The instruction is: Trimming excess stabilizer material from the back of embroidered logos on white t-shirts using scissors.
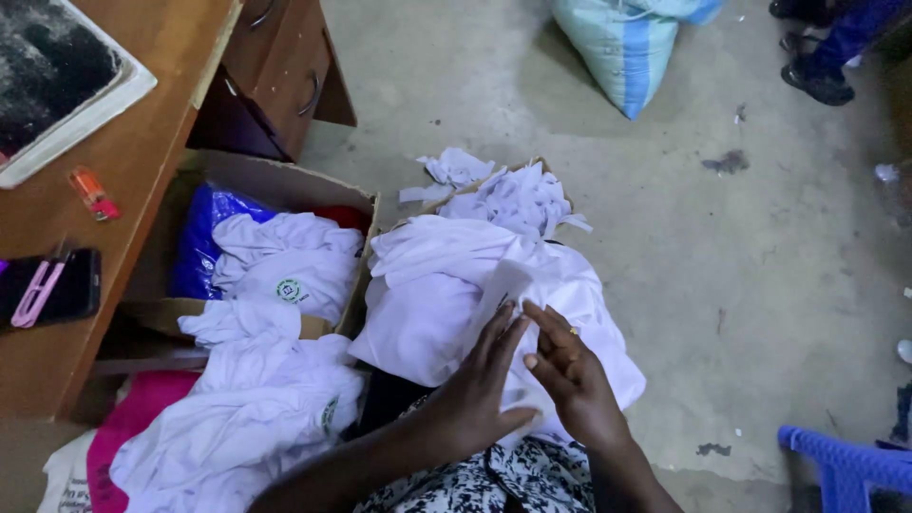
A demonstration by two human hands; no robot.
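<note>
White garment [446, 313], soft creased cotton, lies heaped on the person's lap; the left hand [475, 394] presses flat on it, fingers spread and released, while the right hand [570, 380] pinches a small fold near its top edge; judged, the cloth is being smoothed and sorted, calling for a light, even pull; beyond, a cardboard box [237, 171] holds more white cloth; farther off, a striped sack [622, 52].

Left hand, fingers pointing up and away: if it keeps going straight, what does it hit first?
The left hand already rests on the white garment in the lap. Straight on, its fingertips would likely meet that garment's raised fold, then the pile of white fabric scraps beyond; depth is unclear.
</note>
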